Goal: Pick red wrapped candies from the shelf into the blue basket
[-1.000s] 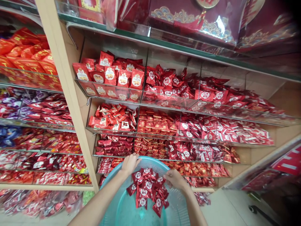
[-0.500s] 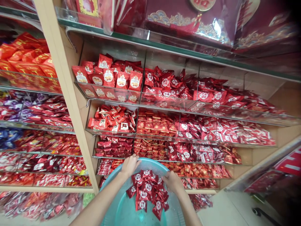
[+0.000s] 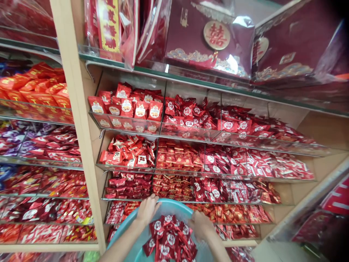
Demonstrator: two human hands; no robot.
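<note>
A turquoise plastic basin [image 3: 128,227] with perforated sides is at the bottom centre, cut off by the lower edge. Dark red candy packets [image 3: 170,239] with white round labels lie heaped in it. My left hand [image 3: 148,209] grips the basin's rim at its upper left, fingers curled over the edge. At the upper right of the basin, my right hand [image 3: 200,223] is blurred, its fingers bent by the rim and close to the packets. What those fingers hold cannot be made out.
Ahead, shelves with clear front guards [image 3: 188,134] hold rows of red packets. A wooden upright [image 3: 77,109] stands left, with more filled shelves beyond it. Dark red gift bags [image 3: 201,43] stand on the top shelf. Pale floor [image 3: 275,251] shows at lower right.
The view has tilted upward, so shelves and basin appear lower and more of the gift bags shows. My left hand still grips the rim; my right hand is still beside the packets.
</note>
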